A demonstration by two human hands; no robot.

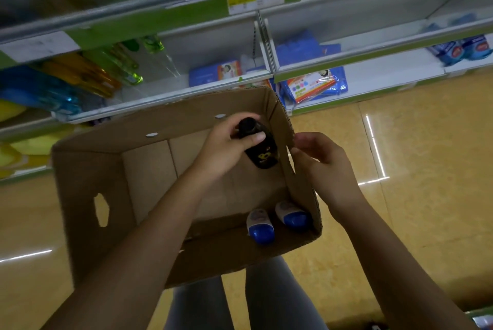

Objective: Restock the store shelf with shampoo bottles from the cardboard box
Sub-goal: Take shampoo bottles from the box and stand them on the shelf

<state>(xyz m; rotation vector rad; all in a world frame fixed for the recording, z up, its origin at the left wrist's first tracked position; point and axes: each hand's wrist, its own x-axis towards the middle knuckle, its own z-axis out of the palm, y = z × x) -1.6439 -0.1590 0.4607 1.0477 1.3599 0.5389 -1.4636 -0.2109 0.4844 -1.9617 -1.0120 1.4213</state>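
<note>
Brown cardboard is forming the box [88, 188], which is standing open on the yellow floor [416, 196] in front of the shelf [170, 95]. A black bottle [260, 147] is being held by the left hand [226, 148] inside the far right corner of the box; the thumb and fingers are curled around its upper part, just under the dark cap. The right hand [324, 163] is being kept just outside the right wall of the box, with the fingers loosely bent and nothing held in them; whether the fingertips are touching the cardboard edge cannot be told.

Two white bottles with blue caps [277, 220] are lying on the bottom of the box, near the front right corner, close beside each other.

As a judgement, the black bottle is being taken out for the shelf. It is best lifted straight up, so that the box wall is not caught, and the wall can be steadied by the free hand. The grip is better moved lower on the body before the bottle is being set upright.

A yellow mark is showing on the black bottle, but it cannot be read. The price tag [241, 0] on the shelf rail and the printed blue packs [312, 84] are too blurred for reading.
</note>
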